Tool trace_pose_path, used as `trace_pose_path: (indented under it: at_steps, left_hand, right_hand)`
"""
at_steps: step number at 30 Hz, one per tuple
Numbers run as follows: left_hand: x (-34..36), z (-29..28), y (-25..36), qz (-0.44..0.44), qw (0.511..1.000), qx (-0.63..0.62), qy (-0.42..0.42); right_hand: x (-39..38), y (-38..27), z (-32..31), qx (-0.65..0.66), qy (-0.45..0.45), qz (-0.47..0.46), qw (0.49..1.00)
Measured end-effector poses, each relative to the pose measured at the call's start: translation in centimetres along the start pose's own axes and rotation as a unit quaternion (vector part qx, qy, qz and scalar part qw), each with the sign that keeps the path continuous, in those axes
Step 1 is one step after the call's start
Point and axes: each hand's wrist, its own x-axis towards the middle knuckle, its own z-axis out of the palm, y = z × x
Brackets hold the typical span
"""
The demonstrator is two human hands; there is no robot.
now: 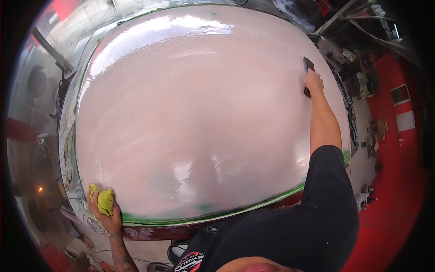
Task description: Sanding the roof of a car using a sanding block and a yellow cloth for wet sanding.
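Note:
A large curved car panel (204, 104), coated in pale pink with glossy wet streaks and green along its edges, fills the middle. Near its right edge my right hand (313, 81) grips a long dark block (309, 63) resting on the surface, my arm stretched forward. At the lower left corner my left hand (106, 216) holds a crumpled yellow-green cloth (105, 197) against the panel's edge.
A metal post (50, 49) stands at the upper left, with wheels (36, 79) nearby. Right of the car are assorted tools and parts (376, 133), a red wall (398, 167) with small frames (405, 120), and metal framework at the upper right.

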Motion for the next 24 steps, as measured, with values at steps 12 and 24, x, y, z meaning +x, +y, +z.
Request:
trace_pose_path:
  at_steps: [12,24]
  left_hand:
    - [0.1,-0.2,-0.4,0.019,1.000,-0.017,-0.017]
    - [-0.2,-0.2,-0.6,0.021,0.999,-0.012,-0.030]
  right_hand:
    - [-30.7,-39.2,-0.2,0.081,0.008,-0.575,0.814]
    - [2.0,2.2,1.3,-0.052,0.031,-0.029,0.998]
